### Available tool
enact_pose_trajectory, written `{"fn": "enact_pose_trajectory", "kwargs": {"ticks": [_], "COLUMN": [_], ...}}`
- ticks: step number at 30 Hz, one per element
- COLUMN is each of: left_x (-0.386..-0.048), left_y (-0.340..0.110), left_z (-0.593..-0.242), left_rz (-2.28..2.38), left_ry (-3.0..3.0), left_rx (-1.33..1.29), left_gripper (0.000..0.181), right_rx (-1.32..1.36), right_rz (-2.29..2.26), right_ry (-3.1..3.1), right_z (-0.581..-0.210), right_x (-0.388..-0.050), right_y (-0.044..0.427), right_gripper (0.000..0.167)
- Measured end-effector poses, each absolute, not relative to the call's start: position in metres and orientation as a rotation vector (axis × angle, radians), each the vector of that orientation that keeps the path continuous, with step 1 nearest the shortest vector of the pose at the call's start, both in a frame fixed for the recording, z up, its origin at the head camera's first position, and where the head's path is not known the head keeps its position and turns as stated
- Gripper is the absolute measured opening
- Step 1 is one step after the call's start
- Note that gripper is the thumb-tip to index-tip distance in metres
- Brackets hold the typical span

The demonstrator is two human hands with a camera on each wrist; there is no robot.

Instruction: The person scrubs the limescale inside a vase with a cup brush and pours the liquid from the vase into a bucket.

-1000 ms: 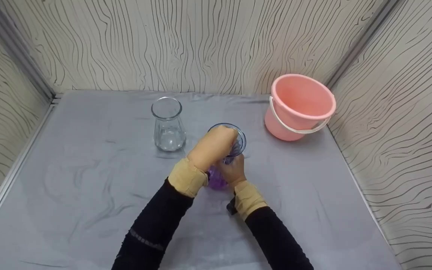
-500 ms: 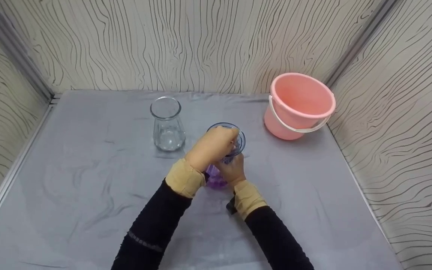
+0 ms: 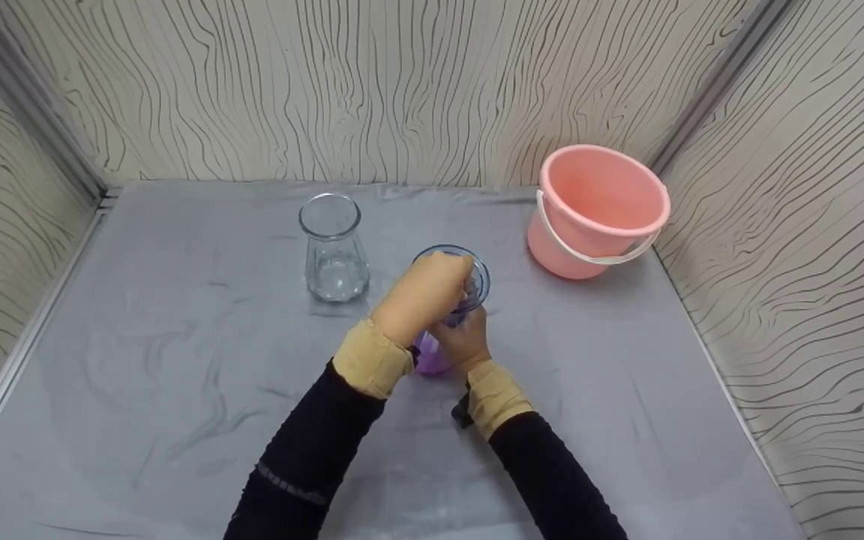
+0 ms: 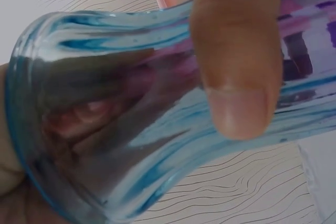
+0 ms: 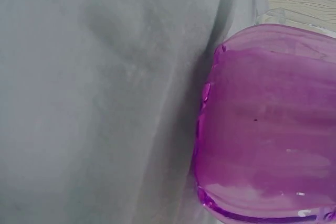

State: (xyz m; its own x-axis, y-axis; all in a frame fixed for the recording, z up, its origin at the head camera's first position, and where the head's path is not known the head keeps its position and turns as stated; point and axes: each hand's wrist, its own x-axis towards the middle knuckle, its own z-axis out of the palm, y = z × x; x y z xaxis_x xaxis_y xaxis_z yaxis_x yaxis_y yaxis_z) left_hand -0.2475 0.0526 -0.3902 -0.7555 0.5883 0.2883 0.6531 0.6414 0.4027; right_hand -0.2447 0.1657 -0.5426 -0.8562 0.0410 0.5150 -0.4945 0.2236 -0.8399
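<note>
A glass vase with a blue rim (image 3: 483, 289) and a purple lower body (image 3: 430, 356) is between my two hands. My right hand (image 3: 468, 341) grips its neck, and the thumb (image 4: 239, 77) lies across the glass in the left wrist view. Over the mouth is my left hand (image 3: 424, 292), bent at the wrist, its fingers reaching down at or into the opening. Reddish and dark shapes show blurred through the glass; whether the left fingers hold anything is hidden. In the right wrist view the purple base (image 5: 268, 129) appears close to the grey cloth (image 5: 79, 129).
Left of the hands stands a clear glass vase (image 3: 336, 270), upright on the cloth. A pink bucket (image 3: 578, 244) with a white handle (image 3: 589, 259) is at the back right corner. Wood-patterned panels (image 3: 289, 90) wall in the back and sides.
My left hand shifts very slightly at the vase's mouth. The right hand keeps its grip on the neck, and the clear vase and bucket stay in place.
</note>
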Motion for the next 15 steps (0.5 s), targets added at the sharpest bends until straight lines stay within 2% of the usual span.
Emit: {"fn": "enact_pose_trajectory", "kwargs": {"ticks": [15], "left_x": [-0.2438], "left_y": [0.053], "left_z": [-0.3906], "left_rz": [-0.758], "left_ry": [-2.692], "left_rx": [-0.988], "left_gripper": [0.018], "right_rx": [0.471], "right_rz": [1.644], "right_ry": [-2.01], "right_z": [-0.5484], "right_x": [-0.2487], "right_y": [0.1673], "right_gripper": [0.055]}}
